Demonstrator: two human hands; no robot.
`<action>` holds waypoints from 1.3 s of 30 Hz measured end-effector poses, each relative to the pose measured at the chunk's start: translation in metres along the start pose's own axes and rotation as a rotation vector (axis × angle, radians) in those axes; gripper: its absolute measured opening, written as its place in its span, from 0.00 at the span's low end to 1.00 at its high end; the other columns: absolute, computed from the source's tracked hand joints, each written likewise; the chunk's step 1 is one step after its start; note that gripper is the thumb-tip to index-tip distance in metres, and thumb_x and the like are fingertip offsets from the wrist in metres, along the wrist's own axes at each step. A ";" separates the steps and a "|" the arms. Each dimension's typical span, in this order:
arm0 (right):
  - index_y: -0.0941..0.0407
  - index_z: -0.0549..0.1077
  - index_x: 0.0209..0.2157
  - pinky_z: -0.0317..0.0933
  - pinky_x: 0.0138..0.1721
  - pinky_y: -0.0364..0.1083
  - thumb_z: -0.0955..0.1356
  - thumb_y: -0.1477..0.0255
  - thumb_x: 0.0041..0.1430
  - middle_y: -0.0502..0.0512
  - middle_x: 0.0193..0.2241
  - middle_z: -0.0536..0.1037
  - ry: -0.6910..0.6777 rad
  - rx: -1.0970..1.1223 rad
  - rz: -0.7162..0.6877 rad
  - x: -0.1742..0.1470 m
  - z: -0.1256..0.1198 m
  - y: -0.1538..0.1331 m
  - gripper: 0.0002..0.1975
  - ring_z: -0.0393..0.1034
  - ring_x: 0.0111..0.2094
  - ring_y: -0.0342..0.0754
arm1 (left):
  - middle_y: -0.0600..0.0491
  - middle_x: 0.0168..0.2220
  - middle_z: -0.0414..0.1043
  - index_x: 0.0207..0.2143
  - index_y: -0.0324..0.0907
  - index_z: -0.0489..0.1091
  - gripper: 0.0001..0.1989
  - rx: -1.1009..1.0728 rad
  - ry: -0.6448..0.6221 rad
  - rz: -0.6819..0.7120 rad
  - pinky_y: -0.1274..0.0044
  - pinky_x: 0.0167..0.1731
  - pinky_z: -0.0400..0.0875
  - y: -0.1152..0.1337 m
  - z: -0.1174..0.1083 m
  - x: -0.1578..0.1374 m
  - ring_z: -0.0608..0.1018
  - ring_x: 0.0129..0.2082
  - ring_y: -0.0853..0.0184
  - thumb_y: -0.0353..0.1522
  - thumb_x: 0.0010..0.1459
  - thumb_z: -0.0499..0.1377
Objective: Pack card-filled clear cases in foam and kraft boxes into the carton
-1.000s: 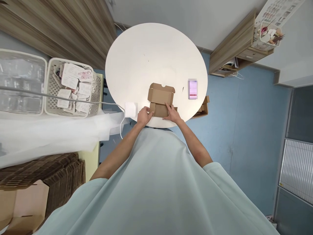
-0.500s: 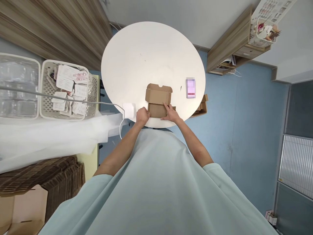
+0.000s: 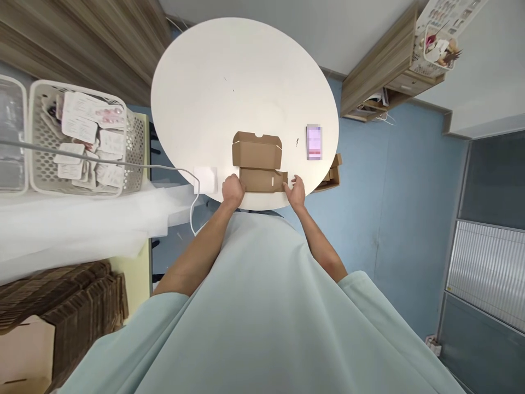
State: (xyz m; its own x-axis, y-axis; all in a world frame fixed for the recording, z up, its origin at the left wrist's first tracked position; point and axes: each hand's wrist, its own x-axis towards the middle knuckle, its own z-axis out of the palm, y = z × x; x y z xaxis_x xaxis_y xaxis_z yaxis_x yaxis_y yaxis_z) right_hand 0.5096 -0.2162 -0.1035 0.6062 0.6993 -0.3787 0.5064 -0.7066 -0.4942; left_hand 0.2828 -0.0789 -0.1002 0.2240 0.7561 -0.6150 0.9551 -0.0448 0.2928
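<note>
An open cardboard mailer box [image 3: 257,180] lies between the two hands, long axis running from left hand [image 3: 233,190] to right hand [image 3: 297,193], its lid laid back beyond them. The left curls at one end, fingertips hidden, so its grip cannot be told; the right spreads, loosely open, by the opposite end flap. Beyond the right hand lies a pixelated phone-like object [image 3: 314,142]; just left of the left hand, a white square block [image 3: 207,180].

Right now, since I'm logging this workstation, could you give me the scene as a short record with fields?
Box: brown cardboard, lid open, on the white table
Left hand: curled, at the box's left end
Right hand: thumb at the box's right end
Right of box: pink-purple rectangular item, blurred
Far left: basket holding white cards
</note>
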 end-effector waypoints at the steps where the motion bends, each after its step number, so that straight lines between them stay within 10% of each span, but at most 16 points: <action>1: 0.58 0.69 0.66 0.73 0.57 0.53 0.69 0.64 0.75 0.66 0.56 0.82 -0.030 0.007 0.059 0.000 0.000 0.003 0.23 0.78 0.56 0.57 | 0.33 0.54 0.79 0.53 0.36 0.72 0.14 -0.004 0.004 0.002 0.61 0.55 0.75 0.000 0.001 0.000 0.80 0.55 0.44 0.27 0.69 0.53; 7: 0.52 0.71 0.42 0.70 0.49 0.49 0.66 0.66 0.78 0.58 0.42 0.86 -0.086 0.049 0.091 -0.001 0.003 -0.003 0.07 0.81 0.47 0.54 | 0.32 0.54 0.78 0.53 0.36 0.72 0.14 -0.033 0.018 -0.023 0.58 0.56 0.75 0.000 0.003 0.000 0.80 0.56 0.42 0.28 0.68 0.55; 19: 0.51 0.71 0.45 0.69 0.47 0.48 0.71 0.56 0.76 0.55 0.41 0.86 -0.194 0.071 -0.053 -0.014 0.007 -0.047 0.13 0.81 0.45 0.54 | 0.34 0.52 0.80 0.52 0.37 0.74 0.13 -0.077 0.004 -0.054 0.58 0.55 0.77 0.006 0.003 -0.008 0.81 0.54 0.42 0.27 0.68 0.55; 39: 0.53 0.73 0.36 0.68 0.47 0.53 0.64 0.79 0.72 0.66 0.39 0.81 -0.206 -0.315 -0.046 0.022 0.010 -0.063 0.11 0.78 0.43 0.61 | 0.33 0.53 0.79 0.54 0.39 0.73 0.15 -0.106 0.006 -0.062 0.58 0.52 0.76 0.017 0.003 -0.014 0.80 0.54 0.41 0.29 0.67 0.55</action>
State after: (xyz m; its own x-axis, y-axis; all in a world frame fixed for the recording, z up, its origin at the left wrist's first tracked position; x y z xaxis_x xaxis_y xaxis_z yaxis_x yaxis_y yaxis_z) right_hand 0.4853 -0.1553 -0.0887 0.4590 0.7155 -0.5267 0.7133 -0.6502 -0.2616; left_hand 0.2967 -0.0924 -0.0885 0.1633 0.7594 -0.6297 0.9411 0.0716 0.3304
